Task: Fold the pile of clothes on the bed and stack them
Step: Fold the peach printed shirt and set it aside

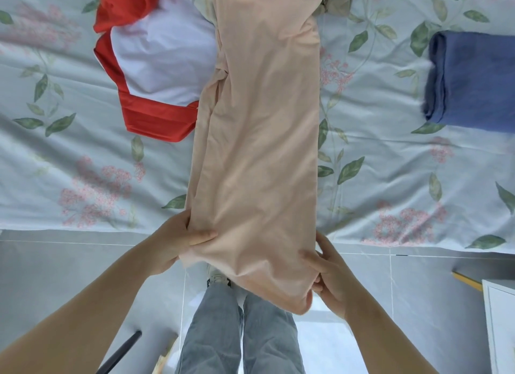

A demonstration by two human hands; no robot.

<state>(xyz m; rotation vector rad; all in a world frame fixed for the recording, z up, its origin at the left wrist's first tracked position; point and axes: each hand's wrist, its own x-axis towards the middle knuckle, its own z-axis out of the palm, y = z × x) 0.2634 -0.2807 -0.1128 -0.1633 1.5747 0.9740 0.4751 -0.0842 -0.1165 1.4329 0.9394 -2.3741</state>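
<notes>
Leftmost, red-white top (156, 64) lies unfolded on bed (69, 156). Left hand (178, 240) pinches near corner of peach garment (262, 139); right hand (331, 279) grips other corner, hem hanging past bed edge. Far right, blue fold (471, 78) waits. Risk: uneven pull skews the long panel, or drags top along.

Floral-sheet bed (83, 156): long peach garment (262, 123) down the middle, overhanging the near edge, crumpled red-and-white garment (156, 67) touching its left side, folded blue garment (473, 78) by the right edge.
</notes>
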